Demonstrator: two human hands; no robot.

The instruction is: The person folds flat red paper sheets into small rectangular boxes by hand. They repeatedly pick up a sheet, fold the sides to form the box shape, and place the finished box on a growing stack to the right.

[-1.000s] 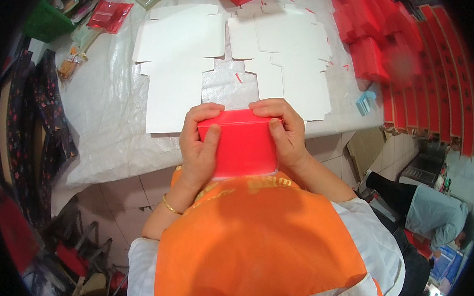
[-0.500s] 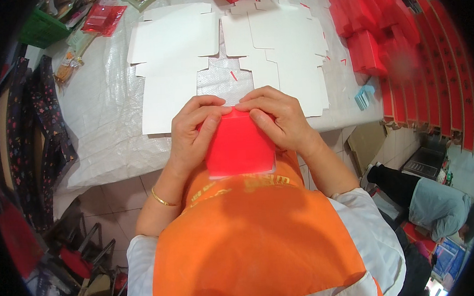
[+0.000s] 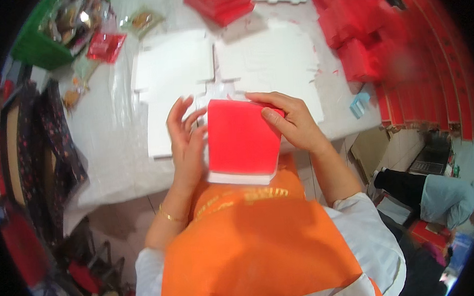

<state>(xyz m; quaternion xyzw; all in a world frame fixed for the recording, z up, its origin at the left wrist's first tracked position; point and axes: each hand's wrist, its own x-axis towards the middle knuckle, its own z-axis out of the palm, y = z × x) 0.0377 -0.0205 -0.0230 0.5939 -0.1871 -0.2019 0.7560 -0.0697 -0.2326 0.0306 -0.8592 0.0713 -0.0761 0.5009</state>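
A red cardboard box with a white lower edge is held up in front of my orange apron. My right hand grips its upper right corner, thumb on the near face and fingers over the top. Beside the box's left side, my left hand is apart from it, with its fingers spread and slightly curled. On the table beyond lie flat white cardboard blanks, one on the left and another on the right. The underside of the held box is hidden.
Stacked red boxes stand at the table's far edge, and more red boxes are heaped at the right. A green basket of packets is at the far left, near a red packet. A person bends at the right.
My left hand has let go of the box and moved off to its left. The box's red face now shows more fully, while my right hand still grips it.
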